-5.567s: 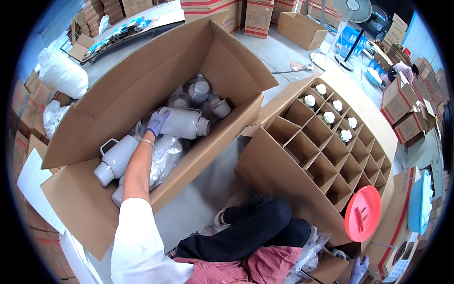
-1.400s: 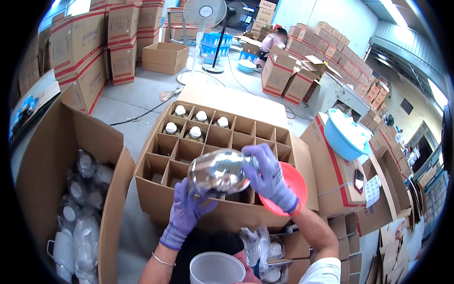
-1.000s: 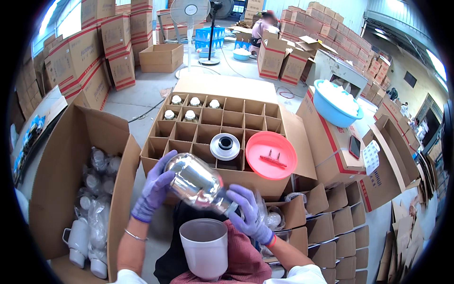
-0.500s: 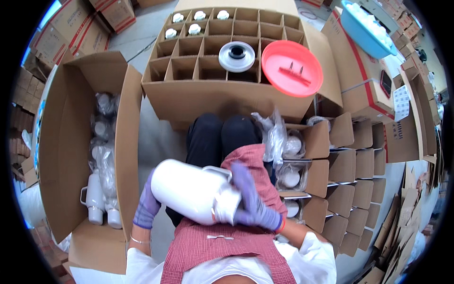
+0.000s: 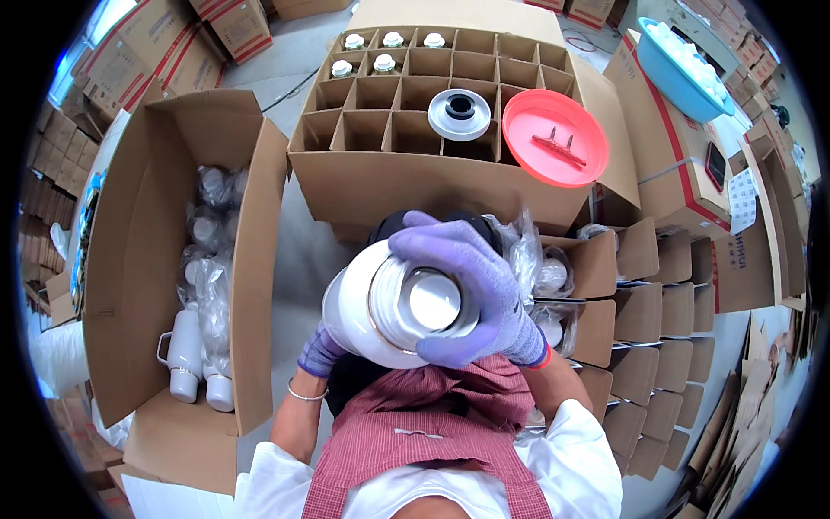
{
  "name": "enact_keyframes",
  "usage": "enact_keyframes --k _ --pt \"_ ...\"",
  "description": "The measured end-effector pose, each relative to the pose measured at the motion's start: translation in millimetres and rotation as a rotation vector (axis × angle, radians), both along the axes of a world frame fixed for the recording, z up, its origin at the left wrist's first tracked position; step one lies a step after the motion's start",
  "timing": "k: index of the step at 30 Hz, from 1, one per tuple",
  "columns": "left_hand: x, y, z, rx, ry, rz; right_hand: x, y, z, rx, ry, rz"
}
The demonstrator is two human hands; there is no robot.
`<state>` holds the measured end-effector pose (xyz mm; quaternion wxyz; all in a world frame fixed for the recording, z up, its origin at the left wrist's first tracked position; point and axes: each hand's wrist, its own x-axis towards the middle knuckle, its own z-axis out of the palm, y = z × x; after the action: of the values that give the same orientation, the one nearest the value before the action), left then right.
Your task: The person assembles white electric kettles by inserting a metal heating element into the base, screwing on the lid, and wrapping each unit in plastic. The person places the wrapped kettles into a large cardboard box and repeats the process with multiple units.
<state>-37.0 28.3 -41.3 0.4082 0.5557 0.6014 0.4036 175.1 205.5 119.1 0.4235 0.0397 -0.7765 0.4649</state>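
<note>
A white thermos jug [image 5: 353, 303] is tipped in front of my lap, its round mouth turned up towards me. Inside the mouth a white disc-like part [image 5: 434, 300] shows. My right hand [image 5: 484, 281], in a purple glove, curls round the jug's neck with thumb and fingers on either side. On the lower left, my left hand [image 5: 321, 352], gloved alike, supports the body; its fingers are hidden behind the jug. A grey-white round lid with a black centre [image 5: 459, 115] rests on the divided carton [image 5: 389, 186] ahead.
Several white-topped pieces stand in the carton's far cells. A red plastic dish [image 5: 553, 108] holds a small red tool with two prongs. To the left, a tall open carton [image 5: 130, 259] contains bagged white jugs. Open small boxes [image 5: 635, 316] stand right; a blue basin [image 5: 679, 73] sits beyond.
The jug has turned from lying sideways to its mouth facing me. My right hand has moved up round its neck; my left hand is further under the body. The view has shifted slightly.
</note>
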Motion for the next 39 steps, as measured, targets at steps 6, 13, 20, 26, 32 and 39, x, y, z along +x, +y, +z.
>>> enact_keyframes --k 6,13,20,26,32,39 --pt "12.3 6.5 -0.5 0.295 0.43 0.136 -9.4 -5.2 10.1 -0.222 -0.007 -0.313" --pt "-48.1 39.0 8.4 0.271 0.341 0.02 -12.1 14.8 -16.1 -0.013 0.227 -0.21" --pt "-77.8 128.4 116.5 0.012 0.482 -0.439 75.9 5.4 -96.1 -0.064 -0.452 -0.024" --pt "1.4 113.2 93.5 -0.19 0.714 -0.766 -23.8 133.6 -84.7 0.528 -0.344 -0.472" --pt "-14.0 143.7 111.7 -0.23 0.06 -0.519 -87.1 319.1 -122.5 0.6 -0.992 -0.49" --pt "-28.9 171.0 67.7 0.224 -1.054 0.142 -95.8 149.8 -55.2 0.477 -0.289 -0.284"
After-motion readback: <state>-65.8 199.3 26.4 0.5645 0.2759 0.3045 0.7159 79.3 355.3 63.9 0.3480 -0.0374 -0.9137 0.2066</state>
